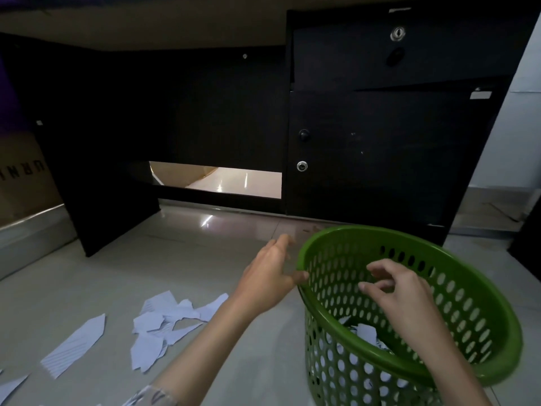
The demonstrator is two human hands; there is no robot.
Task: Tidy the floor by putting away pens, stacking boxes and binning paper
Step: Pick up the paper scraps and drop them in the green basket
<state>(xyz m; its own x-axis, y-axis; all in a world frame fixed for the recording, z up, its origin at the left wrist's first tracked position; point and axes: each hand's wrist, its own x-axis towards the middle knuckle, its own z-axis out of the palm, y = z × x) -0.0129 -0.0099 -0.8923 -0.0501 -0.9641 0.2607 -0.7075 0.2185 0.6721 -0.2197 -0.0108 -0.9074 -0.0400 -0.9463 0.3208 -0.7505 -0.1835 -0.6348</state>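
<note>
A green perforated plastic bin (pixel 480 323) stands on the floor at the lower right, with torn white paper (pixel 366 332) lying inside it. My left hand (pixel 269 273) is at the bin's left rim, thumb touching the rim, fingers straight and holding nothing. My right hand (pixel 401 291) hovers over the bin's opening with loosely curled fingers and nothing in them. Several torn paper pieces (pixel 164 320) lie scattered on the tiles at the lower left, with a long strip (pixel 76 347) further left.
A dark desk (pixel 175 118) with a drawer and cupboard unit (pixel 380 142) rises just behind the bin. A cardboard box (pixel 23 177) stands at the far left beside the desk's side panel. Glossy light tiles (pixel 87 273) cover the floor.
</note>
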